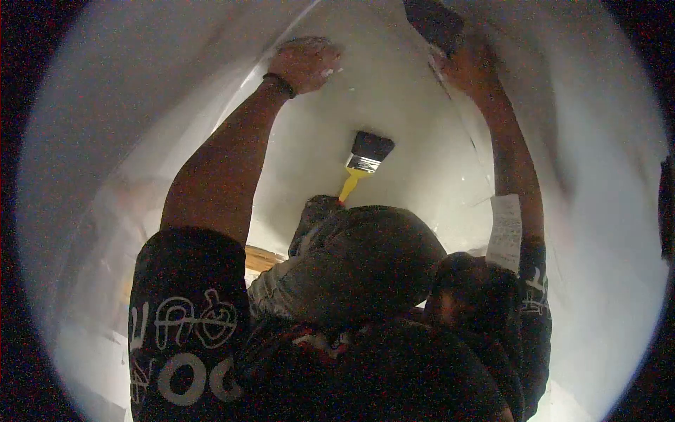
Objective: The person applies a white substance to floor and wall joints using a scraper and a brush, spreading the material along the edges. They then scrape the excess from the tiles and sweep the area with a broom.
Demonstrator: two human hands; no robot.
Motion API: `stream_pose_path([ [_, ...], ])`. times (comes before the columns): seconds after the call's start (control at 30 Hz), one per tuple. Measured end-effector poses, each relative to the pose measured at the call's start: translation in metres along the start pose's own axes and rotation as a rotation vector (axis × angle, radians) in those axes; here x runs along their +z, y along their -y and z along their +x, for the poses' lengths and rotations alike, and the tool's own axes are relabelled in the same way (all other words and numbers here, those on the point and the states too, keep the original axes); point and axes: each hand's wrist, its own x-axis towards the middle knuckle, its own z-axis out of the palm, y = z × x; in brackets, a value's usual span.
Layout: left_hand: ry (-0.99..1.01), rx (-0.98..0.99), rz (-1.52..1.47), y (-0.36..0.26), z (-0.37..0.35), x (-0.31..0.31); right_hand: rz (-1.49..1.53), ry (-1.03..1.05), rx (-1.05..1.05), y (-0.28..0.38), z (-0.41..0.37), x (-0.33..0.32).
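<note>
My left hand, with a dark band at its wrist, is raised at the upper left against the pale surface. Its fingers are blurred and dark, and I cannot make out whether they hold anything. At the upper right, my right hand grips a dark, flat-sided block by its lower edge. Between and below the hands lies a wide brush with black bristles, a metal band and a yellow handle, touched by neither hand.
Pale, curved walls rise close on both sides. My bent knee is below the brush. A piece of wood shows at its left. A white printed paper strip hangs by my right arm.
</note>
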Motion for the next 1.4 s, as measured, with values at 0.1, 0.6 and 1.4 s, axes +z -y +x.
stream_pose_path([
  [0.1,0.151,-0.015,-0.009,-0.004,0.005,-0.023,0.048,-0.291,-0.128,-0.005,0.056,0.026],
  [0.6,0.168,-0.036,0.035,-0.008,0.006,-0.023,0.162,-0.083,-0.088,-0.033,-0.031,0.041],
  [1.4,0.181,-0.053,-0.080,-0.011,0.005,-0.024,-0.230,-0.178,-0.183,-0.007,0.064,0.035],
])
